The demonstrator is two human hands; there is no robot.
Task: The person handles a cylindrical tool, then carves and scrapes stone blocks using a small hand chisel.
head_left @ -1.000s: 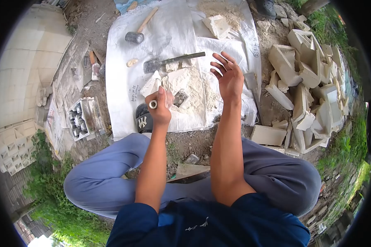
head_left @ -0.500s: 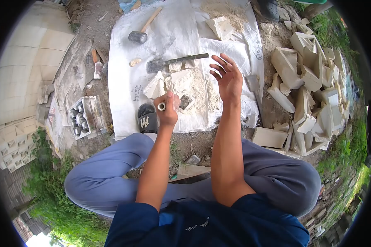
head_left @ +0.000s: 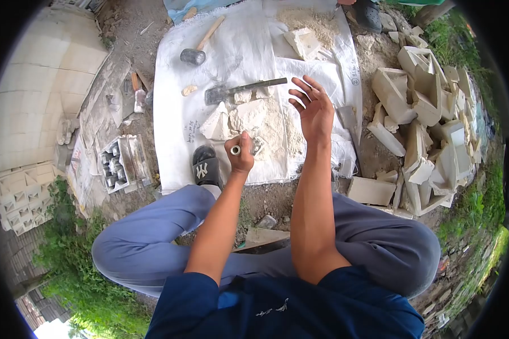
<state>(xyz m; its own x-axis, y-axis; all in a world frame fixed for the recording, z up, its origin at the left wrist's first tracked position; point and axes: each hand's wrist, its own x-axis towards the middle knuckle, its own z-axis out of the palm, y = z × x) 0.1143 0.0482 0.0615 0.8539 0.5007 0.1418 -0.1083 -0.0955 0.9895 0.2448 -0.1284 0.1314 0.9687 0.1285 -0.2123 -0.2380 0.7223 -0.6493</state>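
My left hand [head_left: 240, 153] is wrapped round the handle of a hammer [head_left: 236, 150], whose round, pale end faces up at me. The hammer's grey head shows only partly, just beyond my knuckles and over crumbled white plaster [head_left: 271, 148]. Raised on the right, my right hand [head_left: 314, 113] holds nothing, its fingers spread and bent. Broken pale chunks [head_left: 247, 114] lie ahead of my left hand. Behind them a dark mallet [head_left: 246, 90] lies across the white sheet [head_left: 172, 113], its handle end close to my right fingertips.
A wooden-handled rubber mallet [head_left: 193, 56] lies farther up the sheet, near another broken block [head_left: 303, 43]. Cast pale pieces [head_left: 418, 130] are heaped at right. A multi-cavity mould [head_left: 116, 164] and a brush [head_left: 138, 99] lie at left. Another person's shoe [head_left: 367, 16] is at the top.
My left hand has shifted slightly right and down with the hammer. My right hand stays nearly where it was, still spread. The whole view has moved a little.
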